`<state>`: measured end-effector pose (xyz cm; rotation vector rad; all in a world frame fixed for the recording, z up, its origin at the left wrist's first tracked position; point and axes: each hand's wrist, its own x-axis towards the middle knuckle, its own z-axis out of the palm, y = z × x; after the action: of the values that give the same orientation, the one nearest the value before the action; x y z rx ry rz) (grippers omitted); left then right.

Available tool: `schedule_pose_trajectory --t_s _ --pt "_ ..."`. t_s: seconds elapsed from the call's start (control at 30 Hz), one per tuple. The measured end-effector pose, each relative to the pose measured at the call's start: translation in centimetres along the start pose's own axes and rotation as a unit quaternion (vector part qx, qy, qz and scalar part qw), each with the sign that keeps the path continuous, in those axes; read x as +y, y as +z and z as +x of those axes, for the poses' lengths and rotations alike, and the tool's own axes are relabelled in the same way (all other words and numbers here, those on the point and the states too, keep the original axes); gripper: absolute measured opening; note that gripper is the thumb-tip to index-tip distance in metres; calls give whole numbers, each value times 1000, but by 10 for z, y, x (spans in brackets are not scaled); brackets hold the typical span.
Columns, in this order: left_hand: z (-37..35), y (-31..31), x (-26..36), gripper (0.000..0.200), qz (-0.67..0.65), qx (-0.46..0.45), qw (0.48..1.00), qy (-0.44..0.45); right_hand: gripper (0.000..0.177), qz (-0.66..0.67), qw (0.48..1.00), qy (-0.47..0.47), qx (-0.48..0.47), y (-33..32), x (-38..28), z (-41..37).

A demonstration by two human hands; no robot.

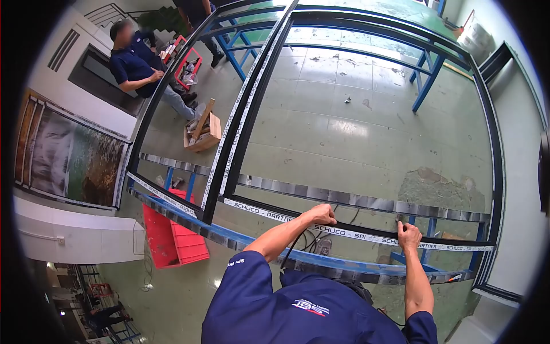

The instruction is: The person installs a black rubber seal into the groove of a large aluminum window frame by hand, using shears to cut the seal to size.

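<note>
A large black window or door frame (496,166) lies flat across blue trestles. White tape printed "SCHÜCO PARTNER" (263,213) runs along its near rail. My left hand (322,214) is closed in a fist over this rail, and whatever is in its fingers is hidden. Farther right, my right hand (409,235) has its fingers curled at the rail's inner edge; what they pinch, if anything, is too small to make out. A thin black cord or strip (290,247) hangs down near my left forearm.
Blue trestles (427,86) with padded beams (344,199) support the frame. A red crate (166,232) lies on the floor at left, and a wooden box (209,135) stands beyond it. A person (134,66) in a dark blue shirt is at the upper left, with others nearby.
</note>
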<state>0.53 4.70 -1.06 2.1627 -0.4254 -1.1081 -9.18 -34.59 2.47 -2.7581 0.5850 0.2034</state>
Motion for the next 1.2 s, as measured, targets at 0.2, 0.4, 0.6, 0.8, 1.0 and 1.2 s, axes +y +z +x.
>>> schedule_pose_trajectory --t_s 0.2,0.4,0.6,0.8,1.0,1.2 --pt "3 -1 4 34 -31 -46 998 15 47 -4 1000 -7 12 4 2 -1" --pt "2 -3 14 33 31 -21 999 17 46 -5 1000 -2 3 0 -1 1" --pt "-10 -6 10 40 66 0 998 -19 49 7 1000 -11 11 -2 -4 -1" --pt "-11 -9 1 39 53 4 997 -50 49 4 1000 -15 15 4 1 0" --pt "-17 -12 3 37 61 13 997 -39 47 -6 1000 -5 0 -2 -2 -1" --pt "-15 -9 -6 36 28 12 997 -73 48 -2 1000 -3 0 -2 0 -2"
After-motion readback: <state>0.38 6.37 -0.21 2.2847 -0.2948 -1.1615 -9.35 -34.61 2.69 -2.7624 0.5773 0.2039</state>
